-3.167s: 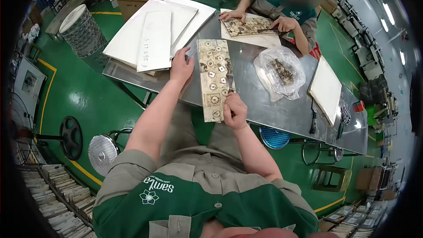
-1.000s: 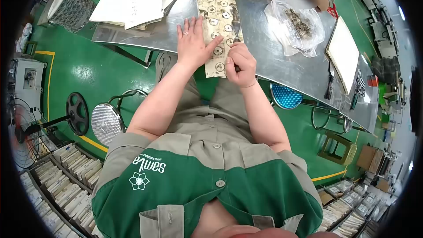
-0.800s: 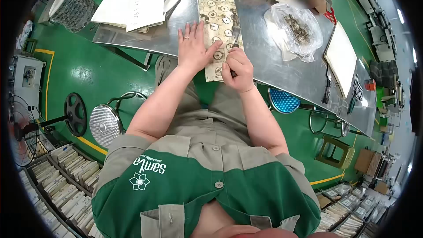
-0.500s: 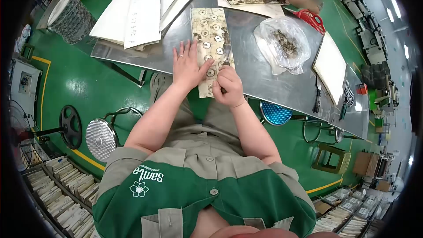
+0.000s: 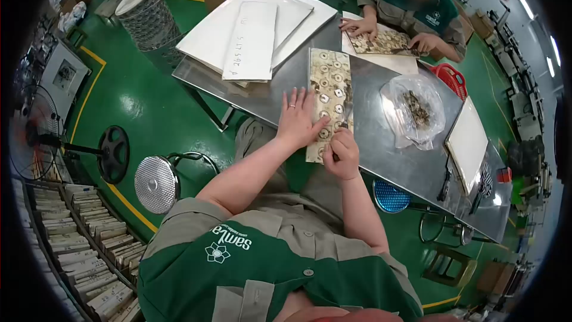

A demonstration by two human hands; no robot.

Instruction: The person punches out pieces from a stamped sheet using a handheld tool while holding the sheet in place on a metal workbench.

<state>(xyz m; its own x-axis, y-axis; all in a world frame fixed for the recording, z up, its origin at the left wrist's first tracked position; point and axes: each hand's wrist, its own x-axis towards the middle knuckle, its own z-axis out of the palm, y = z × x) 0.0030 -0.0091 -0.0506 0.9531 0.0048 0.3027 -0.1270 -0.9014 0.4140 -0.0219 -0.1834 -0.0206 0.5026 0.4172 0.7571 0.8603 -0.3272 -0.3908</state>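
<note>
On the near table edge lies a long yellowish panel [image 5: 329, 92] with dark stains and rows of round marks; its near end juts over the edge. My left hand [image 5: 298, 120] lies flat on the panel's left side, fingers stretched out, a ring on one. Beside it on the right, my right hand [image 5: 342, 154] is closed around a small scraper [image 5: 343, 124] with a dark handle, its tip down at the panel. The grip hides most of the tool. Right of the panel, a clear plastic bag [image 5: 414, 110] holds brownish scraps.
A co-worker [image 5: 411, 0] across the table has both hands on a similar panel [image 5: 384, 43]. White boards [image 5: 253, 39] are stacked at left on the metal table [image 5: 372, 137]. A red basket [image 5: 451, 80] and white board [image 5: 468, 146] are at right. Stools [image 5: 156, 185] stand below.
My head view has shifted, so the table and panel appear farther right and lower. My right hand and the scraper have turned slightly on the panel. The co-worker's second hand now shows.
</note>
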